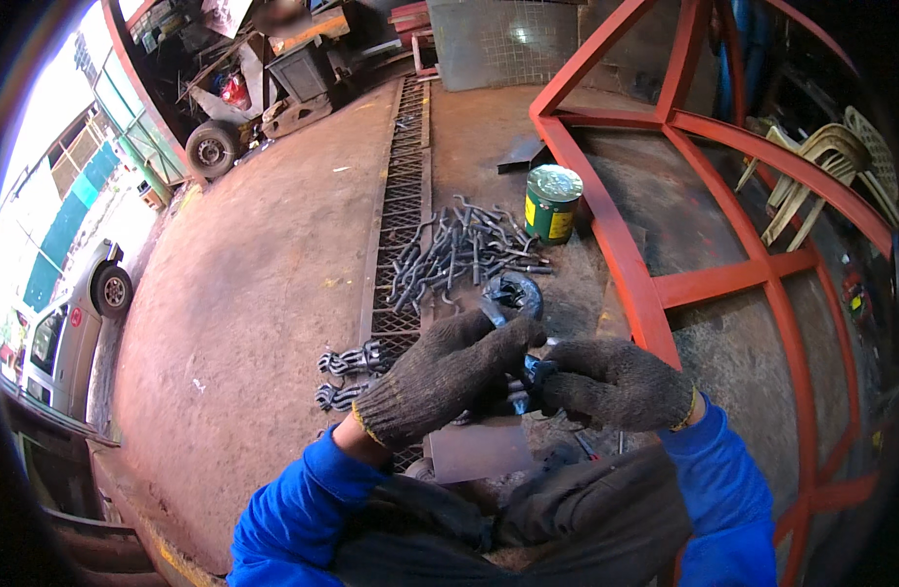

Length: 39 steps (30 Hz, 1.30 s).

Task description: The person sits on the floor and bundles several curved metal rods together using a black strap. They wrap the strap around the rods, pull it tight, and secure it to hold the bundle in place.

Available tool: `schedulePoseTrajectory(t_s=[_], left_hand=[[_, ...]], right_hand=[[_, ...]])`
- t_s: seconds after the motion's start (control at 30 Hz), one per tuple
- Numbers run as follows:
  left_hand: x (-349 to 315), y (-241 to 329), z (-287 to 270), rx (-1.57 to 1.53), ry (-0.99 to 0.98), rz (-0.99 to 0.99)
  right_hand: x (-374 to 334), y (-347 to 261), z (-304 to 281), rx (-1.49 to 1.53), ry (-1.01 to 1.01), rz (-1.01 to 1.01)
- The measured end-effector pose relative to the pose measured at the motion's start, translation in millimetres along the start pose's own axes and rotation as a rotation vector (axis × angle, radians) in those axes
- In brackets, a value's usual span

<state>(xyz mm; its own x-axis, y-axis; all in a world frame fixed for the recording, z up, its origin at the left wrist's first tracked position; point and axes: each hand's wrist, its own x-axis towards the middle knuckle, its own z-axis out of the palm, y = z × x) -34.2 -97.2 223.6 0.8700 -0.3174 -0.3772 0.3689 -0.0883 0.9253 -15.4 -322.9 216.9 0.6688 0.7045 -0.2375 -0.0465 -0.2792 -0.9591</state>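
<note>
My left hand [454, 372], in a dark knit glove, is closed beside a shiny bluish strip, its fingers pointing right; what lies in its grip is hidden. My right hand [616, 383], gloved alike, closes on the shiny bluish strip [538, 370], which looks like plastic. Just beyond the fingers is a grey-blue ring-shaped roll [515, 292]. A loose pile of bent metal rods [459, 249] lies farther off. Left of my left hand are two bundles of rods with hooked ends [344, 362]. A flat brown plate [481, 452] sits below my hands.
A green and yellow can [553, 203] stands beyond the pile. On the right rises a red steel frame [655, 313], with plastic chairs [826, 161] behind it. A metal grating [396, 196] runs through the floor. A wheel [213, 149] and a parked vehicle [68, 333] are at left.
</note>
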Motion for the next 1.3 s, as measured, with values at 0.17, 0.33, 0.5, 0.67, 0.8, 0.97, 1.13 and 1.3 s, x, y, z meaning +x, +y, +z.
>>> schedulePoseTrajectory(t_s=[0.17, 0.33, 0.5, 0.67, 0.8, 0.97, 1.13, 1.3], left_hand=[[3.9, -16.2, 1.0, 0.176, 0.046, 0.309], [5.4, -19.1, 3.4, 0.061, 0.048, 0.308], [-0.6, -14.7, 9.6, 0.125, 0.114, 0.367], [8.5, -14.6, -2.0, 0.239, 0.01, 0.391], [4.2, -16.1, 3.7, 0.207, -0.062, 0.448], [9.1, -23.0, 6.6, 0.282, -0.011, 0.518], [13.3, -29.1, 4.8, 0.149, 0.025, 0.472], [11.4, -26.3, 8.7, 0.229, 0.094, 0.517]], right_hand=[[-0.6, -11.0, 3.0, 0.057, 0.012, 0.18], [-0.2, 8.3, 5.1, 0.197, 0.019, 0.018], [2.0, 28.5, 3.5, 0.274, 0.025, -0.101], [1.9, 20.0, 5.7, 0.183, 0.056, -0.114], [4.9, 9.2, 2.9, 0.149, 0.12, -0.14], [6.8, 16.2, 0.6, 0.02, 0.226, -0.123], [9.6, 27.6, -3.3, -0.119, 0.24, -0.211], [1.8, 10.5, -0.2, -0.148, 0.312, -0.091]])
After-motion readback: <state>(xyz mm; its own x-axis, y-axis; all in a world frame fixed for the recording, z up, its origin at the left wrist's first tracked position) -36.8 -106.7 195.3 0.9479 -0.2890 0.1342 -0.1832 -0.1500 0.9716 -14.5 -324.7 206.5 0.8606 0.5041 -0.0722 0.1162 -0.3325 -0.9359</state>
